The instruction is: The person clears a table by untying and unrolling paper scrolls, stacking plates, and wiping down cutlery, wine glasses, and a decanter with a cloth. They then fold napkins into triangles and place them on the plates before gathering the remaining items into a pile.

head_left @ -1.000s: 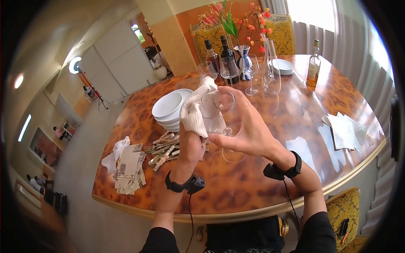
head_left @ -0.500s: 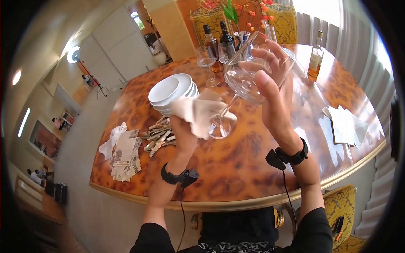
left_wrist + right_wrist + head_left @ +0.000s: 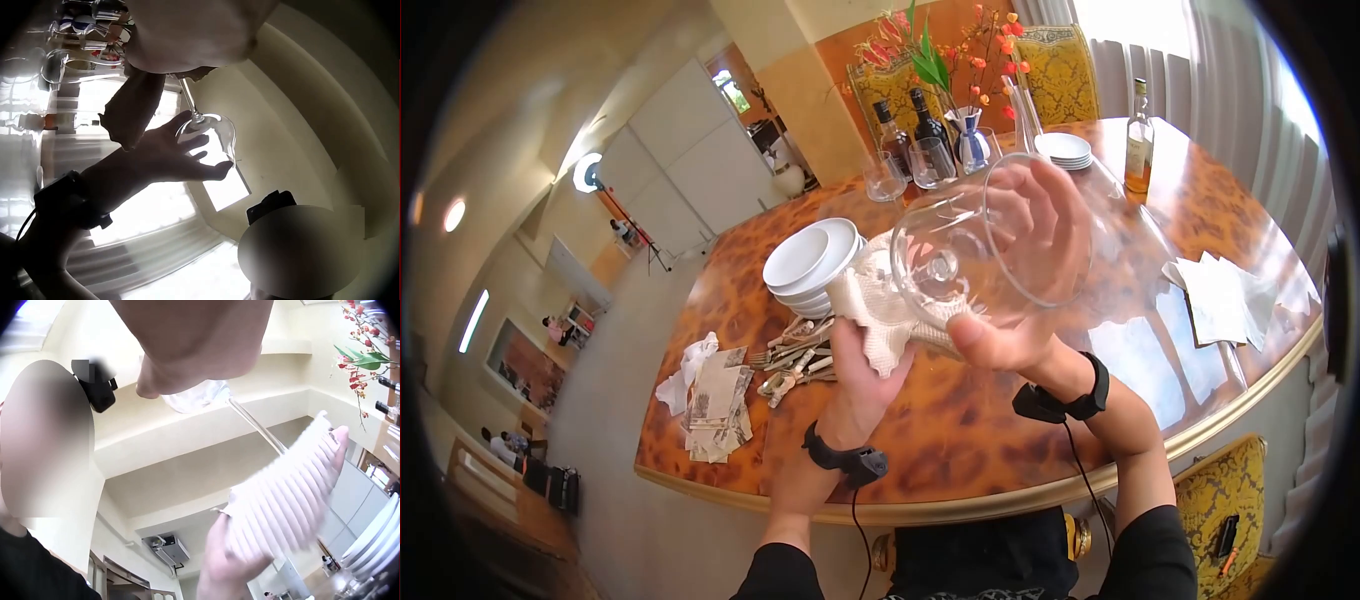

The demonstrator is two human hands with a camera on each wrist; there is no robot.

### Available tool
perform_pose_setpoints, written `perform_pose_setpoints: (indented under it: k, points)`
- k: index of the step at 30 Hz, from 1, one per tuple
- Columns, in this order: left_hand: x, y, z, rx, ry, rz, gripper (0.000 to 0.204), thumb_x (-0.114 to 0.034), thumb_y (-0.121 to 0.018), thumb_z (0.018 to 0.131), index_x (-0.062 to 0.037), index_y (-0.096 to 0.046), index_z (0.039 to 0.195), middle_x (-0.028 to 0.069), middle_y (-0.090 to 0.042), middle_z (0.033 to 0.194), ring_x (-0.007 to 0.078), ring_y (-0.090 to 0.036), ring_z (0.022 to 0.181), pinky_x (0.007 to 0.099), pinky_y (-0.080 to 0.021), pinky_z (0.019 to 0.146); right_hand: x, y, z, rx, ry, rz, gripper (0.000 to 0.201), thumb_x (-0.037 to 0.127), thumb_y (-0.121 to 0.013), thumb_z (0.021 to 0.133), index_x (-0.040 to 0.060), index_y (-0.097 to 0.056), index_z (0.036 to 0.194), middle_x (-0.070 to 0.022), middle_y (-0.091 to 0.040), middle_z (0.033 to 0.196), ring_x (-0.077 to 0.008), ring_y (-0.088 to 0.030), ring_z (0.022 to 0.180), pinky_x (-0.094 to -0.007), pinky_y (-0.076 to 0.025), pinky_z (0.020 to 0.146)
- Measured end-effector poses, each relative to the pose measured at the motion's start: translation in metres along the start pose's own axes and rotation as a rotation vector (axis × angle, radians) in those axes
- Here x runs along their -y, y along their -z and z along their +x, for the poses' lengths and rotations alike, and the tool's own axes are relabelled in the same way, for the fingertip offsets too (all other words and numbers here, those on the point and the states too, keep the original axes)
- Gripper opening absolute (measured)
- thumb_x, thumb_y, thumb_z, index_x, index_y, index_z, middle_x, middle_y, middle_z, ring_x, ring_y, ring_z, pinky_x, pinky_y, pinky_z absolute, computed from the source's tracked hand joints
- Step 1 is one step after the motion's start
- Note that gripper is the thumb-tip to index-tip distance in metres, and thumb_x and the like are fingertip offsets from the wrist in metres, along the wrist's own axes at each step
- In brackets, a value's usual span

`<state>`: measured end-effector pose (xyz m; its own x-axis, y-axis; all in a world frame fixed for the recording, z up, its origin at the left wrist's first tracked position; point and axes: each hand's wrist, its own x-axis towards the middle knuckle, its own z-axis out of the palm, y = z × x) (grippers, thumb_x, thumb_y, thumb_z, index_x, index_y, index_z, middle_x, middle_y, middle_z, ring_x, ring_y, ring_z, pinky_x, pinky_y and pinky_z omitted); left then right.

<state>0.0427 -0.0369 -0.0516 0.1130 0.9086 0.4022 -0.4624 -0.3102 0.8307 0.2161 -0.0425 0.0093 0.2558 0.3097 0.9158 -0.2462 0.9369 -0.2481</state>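
A large clear wine glass [image 3: 945,235] is tilted over the table, its rim turned up towards the head view. My right hand [image 3: 1035,305] holds its bowl, thumb on the near side and fingers curved round the far side. A ribbed cream cloth [image 3: 878,318] is gripped in my left hand [image 3: 862,380], wrapped about the stem's lower end; the foot is hidden from the head view. In the right wrist view the stem [image 3: 256,425] runs from the bowl down to the cloth [image 3: 281,497].
Stacked white bowls and plates [image 3: 797,258], cutlery [image 3: 800,365] and patterned paper napkins [image 3: 720,400] lie left. Behind are smaller glasses [image 3: 884,180], dark bottles [image 3: 929,125], a flower vase [image 3: 966,130] and small plates [image 3: 1064,150]. An amber bottle [image 3: 1138,155] and white napkins [image 3: 1222,300] are right.
The glass has turned so its rim faces the head view more, and its bowl is lower. The cloth has moved over the foot, which showed half a second ago.
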Motion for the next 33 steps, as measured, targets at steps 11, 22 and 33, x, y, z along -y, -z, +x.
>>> perform_pose_setpoints:
  k: [11, 22, 33]
  points:
    - [-0.026, 0.015, 0.020, -0.107, 0.166, 0.068, 0.035, -0.014, -0.040, 0.099, 0.0016, -0.050, 0.129, 0.0141, -0.059, 0.125, 0.0248, -0.060, 0.113, 0.0388, -0.049, 0.099, -0.012, 0.008, 0.006, 0.128, 0.054, -0.045, 0.112, 0.033, -0.089, 0.059, 0.0042, -0.024, 0.146, -0.0153, -0.046, 0.127, -0.0253, -0.056, 0.116, -0.0428, -0.047, 0.097]
    - [-0.040, -0.005, 0.033, -0.230, -0.449, 0.398, 0.029, -0.003, -0.047, 0.095, 0.0056, -0.054, 0.121, 0.0162, -0.062, 0.117, 0.0308, -0.061, 0.111, 0.0433, -0.050, 0.097, -0.005, 0.012, 0.010, -0.026, -0.149, 0.082, 0.106, 0.031, -0.086, 0.066, 0.0052, -0.022, 0.147, -0.0153, -0.042, 0.127, -0.0266, -0.055, 0.113, -0.0416, -0.049, 0.091]
    - [-0.037, -0.021, 0.016, 0.451, -0.282, 1.149, 0.030, 0.001, -0.053, 0.085, 0.0013, -0.057, 0.115, 0.0173, -0.064, 0.101, 0.0301, -0.065, 0.095, 0.0385, -0.049, 0.084, 0.004, 0.009, 0.015, -0.021, -0.379, 0.093, 0.093, 0.027, -0.081, 0.073, 0.0026, -0.026, 0.144, -0.0156, -0.042, 0.124, -0.0246, -0.056, 0.110, -0.0398, -0.052, 0.088]
